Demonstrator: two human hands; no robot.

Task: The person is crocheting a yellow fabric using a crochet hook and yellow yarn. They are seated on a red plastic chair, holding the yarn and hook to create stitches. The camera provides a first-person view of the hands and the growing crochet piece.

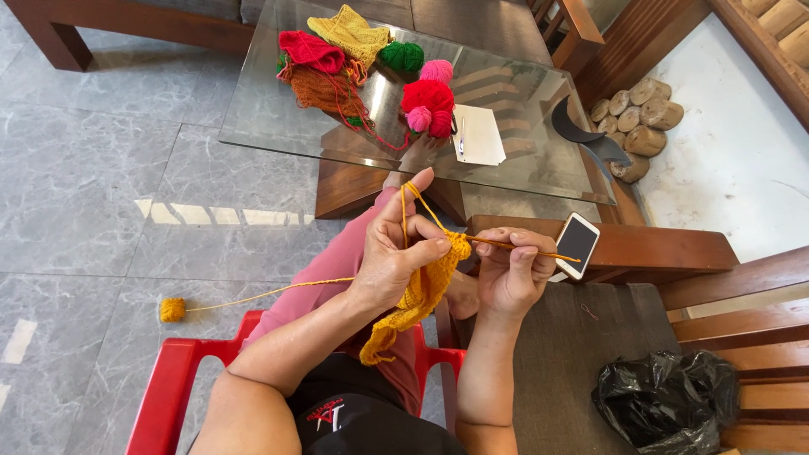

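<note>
My left hand (398, 249) pinches the top of a mustard-yellow crocheted piece (416, 301) that hangs down over my lap. The yellow yarn runs up over its raised forefinger. My right hand (511, 271) grips a thin yellow crochet hook (552, 253), whose tip sits in the top edge of the piece. A strand of the same yarn (270, 294) trails left to a small yellow ball (173, 310) on the grey tiled floor.
A glass-topped table (270, 126) ahead carries red, yellow, orange and green knitted pieces, yarn balls (428, 105), paper and a pen. A white phone (577, 244) lies on a wooden armrest. I sit on a red plastic chair (168, 388); a black bag (666, 396) rests at my right.
</note>
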